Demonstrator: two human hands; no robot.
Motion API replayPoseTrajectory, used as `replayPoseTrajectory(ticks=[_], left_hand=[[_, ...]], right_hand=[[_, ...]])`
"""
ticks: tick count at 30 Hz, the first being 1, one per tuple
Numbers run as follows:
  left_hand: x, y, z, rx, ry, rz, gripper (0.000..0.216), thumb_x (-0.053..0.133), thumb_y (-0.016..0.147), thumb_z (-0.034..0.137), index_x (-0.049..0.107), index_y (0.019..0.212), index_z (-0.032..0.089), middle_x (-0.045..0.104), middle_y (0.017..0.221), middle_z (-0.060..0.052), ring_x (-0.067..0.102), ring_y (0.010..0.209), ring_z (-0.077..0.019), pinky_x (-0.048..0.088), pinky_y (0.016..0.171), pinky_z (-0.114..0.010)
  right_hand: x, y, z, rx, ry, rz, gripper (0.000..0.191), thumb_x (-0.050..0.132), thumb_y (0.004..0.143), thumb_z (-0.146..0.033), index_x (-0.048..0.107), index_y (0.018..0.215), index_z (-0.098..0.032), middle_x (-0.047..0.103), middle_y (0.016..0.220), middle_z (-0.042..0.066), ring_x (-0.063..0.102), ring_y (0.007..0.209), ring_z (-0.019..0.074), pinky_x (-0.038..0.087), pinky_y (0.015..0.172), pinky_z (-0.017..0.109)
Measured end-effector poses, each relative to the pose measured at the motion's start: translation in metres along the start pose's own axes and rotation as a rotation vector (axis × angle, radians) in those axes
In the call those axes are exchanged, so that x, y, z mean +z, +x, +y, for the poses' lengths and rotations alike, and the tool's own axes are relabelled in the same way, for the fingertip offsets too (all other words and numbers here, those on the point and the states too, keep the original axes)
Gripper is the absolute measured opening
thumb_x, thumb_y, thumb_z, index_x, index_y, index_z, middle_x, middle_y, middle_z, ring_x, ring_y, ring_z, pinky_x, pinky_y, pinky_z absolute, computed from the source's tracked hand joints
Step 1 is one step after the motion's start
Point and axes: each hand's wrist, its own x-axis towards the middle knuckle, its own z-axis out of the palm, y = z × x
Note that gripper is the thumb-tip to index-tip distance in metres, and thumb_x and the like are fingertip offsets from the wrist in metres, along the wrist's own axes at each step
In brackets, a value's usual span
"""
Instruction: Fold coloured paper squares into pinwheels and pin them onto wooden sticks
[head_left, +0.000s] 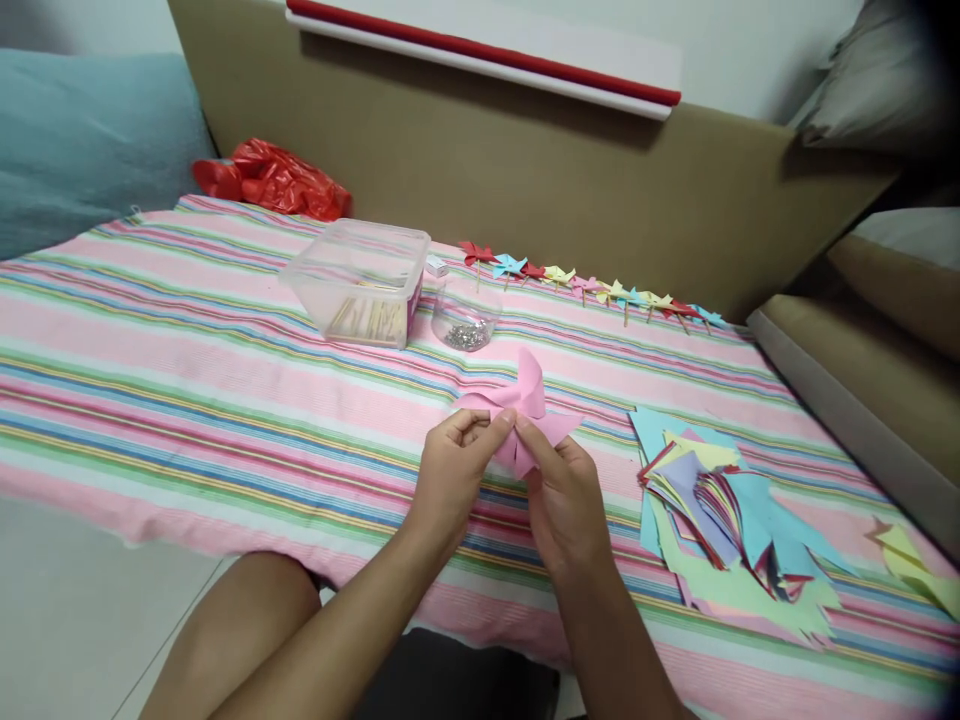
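Observation:
A pink paper pinwheel is held up above the striped cloth, its blades folded in toward the middle. My left hand is closed on its left side, with the thumb pressed near the centre. From the right, my right hand pinches the same pinwheel, thumb meeting the left thumb at the centre. Whether a pin or stick is between the fingers is hidden. Beyond the hands stand a clear round tub of small metal pieces and a clear plastic box holding thin wooden sticks.
Several finished pinwheels on sticks line the back of the striped cloth. Stacked coloured paper lies at right, near a yellow paper piece. A red plastic bag and a blue cushion are at back left.

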Motion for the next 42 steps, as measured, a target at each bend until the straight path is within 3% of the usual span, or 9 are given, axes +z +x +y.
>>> replayPoseTrajectory(ticks=[4,6,10,12,14,17,31,37,42], left_hand=[[0.000,0.002,0.003,-0.003,-0.066,0.018,0.035,0.079,0.080,0.039,0.056,0.067,0.016,0.046,0.066,0.005,0.041,0.062,-0.0090,0.037,0.060,-0.022],[-0.002,0.003,0.007,-0.021,-0.126,0.026,0.036,0.080,0.079,0.039,0.055,0.068,0.016,0.048,0.066,0.004,0.042,0.062,-0.0088,0.039,0.060,-0.021],[-0.008,0.006,0.013,-0.067,-0.199,0.077,0.042,0.082,0.076,0.041,0.049,0.064,0.017,0.046,0.062,0.005,0.041,0.057,-0.0081,0.038,0.055,-0.020],[-0.010,0.007,0.014,-0.070,-0.201,0.085,0.042,0.082,0.076,0.041,0.049,0.065,0.017,0.047,0.062,0.005,0.041,0.057,-0.0079,0.037,0.054,-0.019],[-0.011,0.008,0.014,-0.064,-0.193,0.082,0.041,0.081,0.076,0.041,0.050,0.066,0.017,0.048,0.063,0.005,0.041,0.057,-0.0078,0.038,0.055,-0.020],[-0.012,0.009,0.012,-0.044,-0.157,0.076,0.040,0.080,0.078,0.041,0.049,0.066,0.017,0.045,0.063,0.005,0.039,0.057,-0.0078,0.037,0.056,-0.020],[-0.005,0.002,0.016,-0.055,-0.083,-0.030,0.037,0.082,0.076,0.038,0.053,0.065,0.018,0.057,0.060,0.004,0.060,0.057,-0.0126,0.048,0.064,-0.025],[-0.005,0.000,0.017,-0.027,0.002,-0.030,0.039,0.079,0.079,0.035,0.051,0.060,0.018,0.045,0.054,0.007,0.040,0.049,-0.0070,0.035,0.052,-0.021],[-0.006,0.000,0.016,-0.012,0.062,-0.025,0.042,0.078,0.079,0.040,0.047,0.062,0.018,0.044,0.056,0.007,0.038,0.052,-0.0075,0.032,0.053,-0.022]], right_hand=[[-0.008,0.001,-0.005,-0.042,-0.122,-0.095,0.022,0.077,0.081,-0.035,0.074,0.096,-0.020,0.075,0.099,0.005,0.068,0.095,0.0233,0.053,0.087,0.038],[-0.013,0.002,-0.009,-0.100,-0.197,-0.130,0.027,0.068,0.088,-0.036,0.069,0.111,-0.023,0.072,0.113,0.006,0.067,0.100,0.0219,0.053,0.088,0.037],[-0.026,0.005,-0.015,-0.429,-0.516,-0.124,0.056,0.062,0.091,-0.029,0.045,0.144,-0.032,0.055,0.137,0.010,0.064,0.108,0.0213,0.054,0.094,0.042],[-0.031,0.004,-0.017,-0.646,-0.777,-0.192,0.051,0.064,0.090,-0.025,0.052,0.139,-0.034,0.049,0.144,0.010,0.058,0.120,0.0247,0.051,0.100,0.047],[-0.033,0.003,-0.019,-0.805,-0.976,-0.260,0.032,0.066,0.090,-0.023,0.067,0.121,-0.032,0.044,0.150,0.008,0.051,0.132,0.0281,0.046,0.107,0.051],[-0.032,0.002,-0.021,-0.901,-1.056,-0.285,0.011,0.068,0.090,-0.024,0.075,0.097,-0.028,0.045,0.150,0.008,0.047,0.139,0.0305,0.042,0.111,0.053],[-0.030,0.007,-0.018,-0.672,-0.847,-0.040,0.010,0.070,0.088,-0.033,0.074,0.088,-0.024,0.061,0.127,0.011,0.056,0.127,0.0277,0.043,0.110,0.052],[-0.031,0.009,-0.015,-0.597,-0.801,-0.012,0.010,0.073,0.084,-0.033,0.074,0.084,-0.023,0.060,0.125,0.011,0.056,0.126,0.0287,0.043,0.108,0.053],[-0.028,0.008,-0.016,-0.595,-0.838,-0.003,0.011,0.074,0.083,-0.033,0.074,0.081,-0.023,0.062,0.124,0.011,0.057,0.124,0.0282,0.041,0.108,0.052]])
